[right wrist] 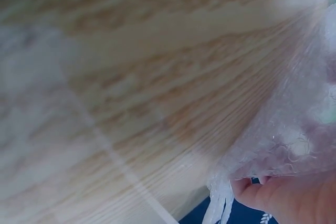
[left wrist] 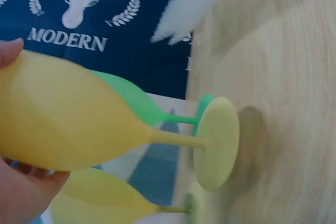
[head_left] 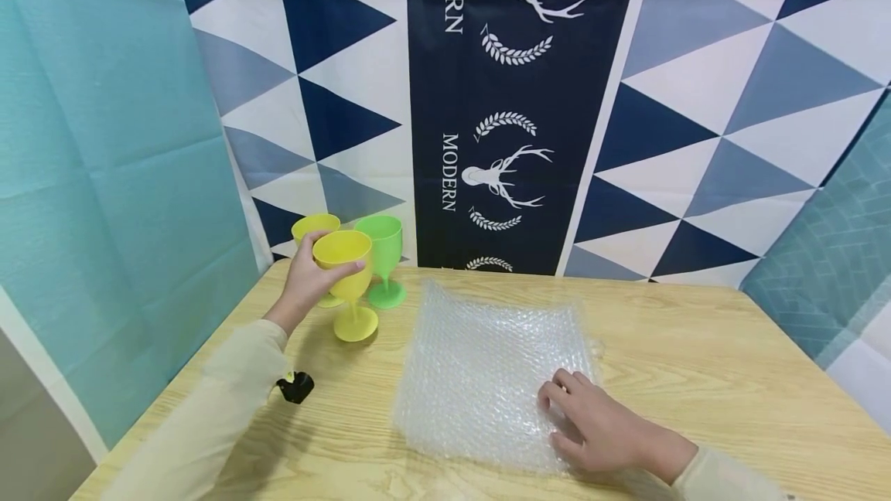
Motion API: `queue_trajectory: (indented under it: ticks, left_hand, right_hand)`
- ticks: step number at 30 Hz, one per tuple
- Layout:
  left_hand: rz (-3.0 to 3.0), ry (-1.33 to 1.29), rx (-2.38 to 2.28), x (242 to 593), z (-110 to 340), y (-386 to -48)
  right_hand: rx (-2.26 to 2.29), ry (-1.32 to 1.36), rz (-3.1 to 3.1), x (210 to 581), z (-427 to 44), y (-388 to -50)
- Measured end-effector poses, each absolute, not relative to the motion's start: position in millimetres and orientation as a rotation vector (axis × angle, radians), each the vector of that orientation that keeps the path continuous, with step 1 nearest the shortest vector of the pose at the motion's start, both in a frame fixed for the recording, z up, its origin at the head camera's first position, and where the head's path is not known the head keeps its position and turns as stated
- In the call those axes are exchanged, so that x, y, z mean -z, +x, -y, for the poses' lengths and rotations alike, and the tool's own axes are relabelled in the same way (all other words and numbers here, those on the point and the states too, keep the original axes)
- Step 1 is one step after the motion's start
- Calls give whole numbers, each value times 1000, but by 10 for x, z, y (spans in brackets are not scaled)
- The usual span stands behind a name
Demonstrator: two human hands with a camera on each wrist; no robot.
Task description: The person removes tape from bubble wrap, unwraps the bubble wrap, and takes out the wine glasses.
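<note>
In the head view my left hand (head_left: 309, 281) grips a yellow plastic goblet (head_left: 351, 265) around its bowl, thumb on the near side. The left wrist view shows its round foot (left wrist: 216, 144) just off the table, above its shadow. A green goblet (head_left: 384, 242) stands behind it to the right, and a second yellow goblet (head_left: 315, 224) is behind it to the left, partly hidden. My right hand (head_left: 602, 424) rests on the lower right part of a bubble wrap sheet (head_left: 487, 377), fingers loosely bent, thumb apart. In the right wrist view its fingers (right wrist: 252, 192) touch the wrap's edge.
The wooden table (head_left: 696, 377) meets a patterned cloth (head_left: 515, 176) at the back. A teal cloth (head_left: 118, 176) hangs on the left side. Beneath my left sleeve is a small black object (head_left: 295, 387), its kind unclear.
</note>
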State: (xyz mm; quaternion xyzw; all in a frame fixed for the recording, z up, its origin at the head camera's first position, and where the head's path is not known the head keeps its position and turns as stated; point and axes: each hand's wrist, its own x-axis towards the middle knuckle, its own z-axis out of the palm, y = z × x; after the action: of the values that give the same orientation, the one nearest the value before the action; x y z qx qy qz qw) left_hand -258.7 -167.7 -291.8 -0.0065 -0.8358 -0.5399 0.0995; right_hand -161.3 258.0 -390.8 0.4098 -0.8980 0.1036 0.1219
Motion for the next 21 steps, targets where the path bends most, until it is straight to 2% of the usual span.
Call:
queue_trajectory:
  ticks: [8,21]
  left_hand:
    - [2463,147,1558,3084,1682,-2598]
    - [2376,89,1469,3248,1601,-2713]
  right_hand:
    - [-331,1185,2719,3928,-2584,-1619]
    - [-283,1124,2767,3920,-2643,-1608]
